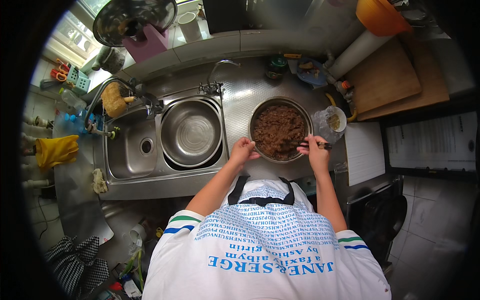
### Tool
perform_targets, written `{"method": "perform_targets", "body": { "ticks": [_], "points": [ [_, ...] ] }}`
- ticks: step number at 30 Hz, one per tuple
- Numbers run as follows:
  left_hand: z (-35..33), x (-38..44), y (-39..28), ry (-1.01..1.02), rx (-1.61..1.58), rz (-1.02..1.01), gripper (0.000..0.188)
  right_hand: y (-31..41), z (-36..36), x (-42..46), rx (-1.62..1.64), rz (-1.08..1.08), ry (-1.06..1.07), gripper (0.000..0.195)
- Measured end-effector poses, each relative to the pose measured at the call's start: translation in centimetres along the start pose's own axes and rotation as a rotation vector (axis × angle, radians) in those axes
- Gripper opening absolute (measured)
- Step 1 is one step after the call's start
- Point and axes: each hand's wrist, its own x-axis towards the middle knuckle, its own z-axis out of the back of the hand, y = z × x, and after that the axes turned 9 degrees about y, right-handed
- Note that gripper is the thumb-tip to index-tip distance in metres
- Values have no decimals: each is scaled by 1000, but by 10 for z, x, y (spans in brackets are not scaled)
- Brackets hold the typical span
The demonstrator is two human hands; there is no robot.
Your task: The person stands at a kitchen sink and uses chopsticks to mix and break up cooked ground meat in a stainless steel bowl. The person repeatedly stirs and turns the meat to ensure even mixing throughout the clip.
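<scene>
A round stainless steel bowl (254, 112) holding brown minced meat (279, 129) stands on the metal counter. My left hand (244, 152) grips the bowl's rim at its lower left. At the lower right of the bowl, my right hand (315, 150) is closed on dark chopsticks (324, 145), whose far ends reach into the mince. The mince around them looks blurred. A small white bowl with yellowish contents (336, 120) sits in a clear plastic bag just right of the steel bowl.
Left of the bowl are a large steel basin (191, 133) in one sink and a bare sink basin (131, 161). Behind stand a dark green-lidded jar (276, 66) and a blue plate with food (310, 71). Wooden boards (390, 78) and a white board (364, 153) lie right.
</scene>
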Motion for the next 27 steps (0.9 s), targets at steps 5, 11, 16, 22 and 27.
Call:
{"method": "perform_targets", "body": {
  "ticks": [5,11,16,22,27],
  "points": [
    [-8,-5,-2,23,-29,21,10,6,-14,25,88,89,-51,29],
    [-4,0,-2,-8,-36,-29,6,10,-38,33,120,215,-28,31],
    [0,5,-4,-5,-23,-23,7,-21,-43,30,-173,414,112,16],
    [3,4,-10,-32,21,-29,10,10,-4,8,-390,333,239,9],
    [6,12,-20,-17,72,-2,12,29,-12,-4,-447,559,159,10]
  ]
}}
